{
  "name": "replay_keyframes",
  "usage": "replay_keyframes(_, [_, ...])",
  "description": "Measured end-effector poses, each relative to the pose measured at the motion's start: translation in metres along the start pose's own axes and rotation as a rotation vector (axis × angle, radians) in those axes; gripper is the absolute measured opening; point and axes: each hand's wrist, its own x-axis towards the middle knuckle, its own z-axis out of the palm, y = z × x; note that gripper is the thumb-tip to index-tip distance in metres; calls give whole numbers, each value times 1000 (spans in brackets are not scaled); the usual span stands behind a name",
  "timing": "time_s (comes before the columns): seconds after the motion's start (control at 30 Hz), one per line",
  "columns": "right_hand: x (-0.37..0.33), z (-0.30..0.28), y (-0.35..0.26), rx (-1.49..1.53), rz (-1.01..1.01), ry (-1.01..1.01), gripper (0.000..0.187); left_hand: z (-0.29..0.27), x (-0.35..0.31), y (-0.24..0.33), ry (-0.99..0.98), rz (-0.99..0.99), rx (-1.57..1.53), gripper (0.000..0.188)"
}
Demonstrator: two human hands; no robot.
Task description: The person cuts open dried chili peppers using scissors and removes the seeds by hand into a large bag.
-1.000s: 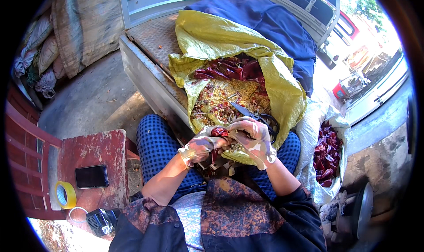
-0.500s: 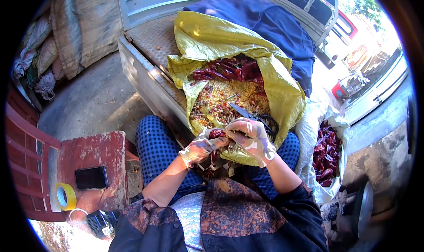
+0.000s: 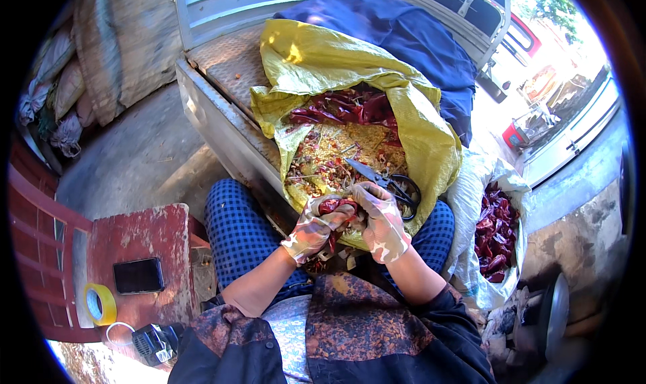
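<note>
Both hands wear camouflage-patterned gloves and meet over the near edge of an open yellow woven sack [image 3: 431,142]. Curled around a dried red chili [image 3: 330,206] is my left hand [image 3: 308,228]; a red piece also hangs below its fingers. My right hand [image 3: 385,226] is pinched closed beside the chili, and its fingertips hide what they grip. Just beyond it, black-handled scissors [image 3: 406,193] rest on a layer of yellow seeds and chili scraps [image 3: 340,140]. Larger dark red chili pieces [image 3: 367,108] lie deeper in the sack.
A white woven sack [image 3: 461,212] full of dried red chilies [image 3: 496,232] stands at my right. The yellow sack rests against a metal cart bed [image 3: 229,125] beside a dark blue cloth [image 3: 404,30]. On a worn red chair [image 3: 171,239] lie a phone [image 3: 138,275] and yellow tape [image 3: 101,303].
My right hand has drawn slightly back, its fingertips shifting a little right of the left hand's. More of the red chili shows in my left hand. The scissors stay in place.
</note>
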Motion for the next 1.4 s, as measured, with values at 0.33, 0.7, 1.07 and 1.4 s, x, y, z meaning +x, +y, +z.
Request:
replay_keyframes(0.33, [33,-19,13,118,164,-5,13,-19,13,-15,-48,322,271,31])
replay_keyframes(0.7, [113,6,-50,-1126,-76,-165,25,-60,-1,10,-8,123,-417,18])
replay_keyframes(1.07, [256,44,9,-1986,-434,-186,31,-59,-5,24,-45,51,-375,29])
replay_keyframes(1.4, [192,-86,-36,-768,-425,-127,19,-41,4,22,70,-12,-451,28])
